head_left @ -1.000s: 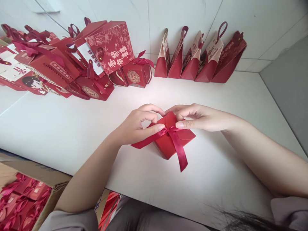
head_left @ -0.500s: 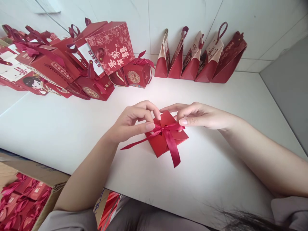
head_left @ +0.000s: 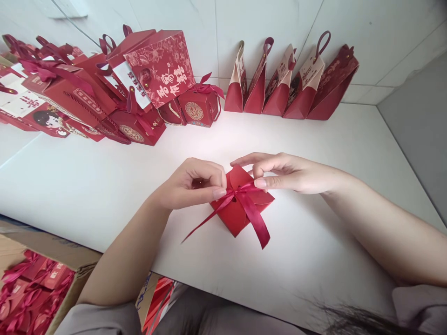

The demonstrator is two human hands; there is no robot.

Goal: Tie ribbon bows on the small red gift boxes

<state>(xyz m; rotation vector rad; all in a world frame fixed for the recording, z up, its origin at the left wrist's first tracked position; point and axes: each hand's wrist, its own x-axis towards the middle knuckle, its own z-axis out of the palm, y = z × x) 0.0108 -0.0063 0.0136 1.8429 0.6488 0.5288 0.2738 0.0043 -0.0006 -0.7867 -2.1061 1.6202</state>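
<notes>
A small red box (head_left: 234,218) with overlapping flaps rests on the white table, one corner toward me. A shiny crimson ribbon (head_left: 254,215) is tied in a bow on its top, with two tails hanging over the front. At the box's left side, my left hand (head_left: 197,184) pinches the left loop of the bow between thumb and curled fingers. My right hand (head_left: 279,172) holds the right loop between thumb and index finger, its other fingers reaching behind the box's far corner.
Red gift boxes (head_left: 139,125) with ribbons and cords crowd the back left of the table (head_left: 104,186). Several triangular red bags (head_left: 296,97) line the tiled wall. An open cardboard box (head_left: 82,274) of ribboned red boxes (head_left: 28,298) stands at the lower left.
The box has turned slightly and shifted toward me. My left fingers have closed more tightly at the bow. My right hand has moved slightly left and nearer, and the ribbon tails have shifted right.
</notes>
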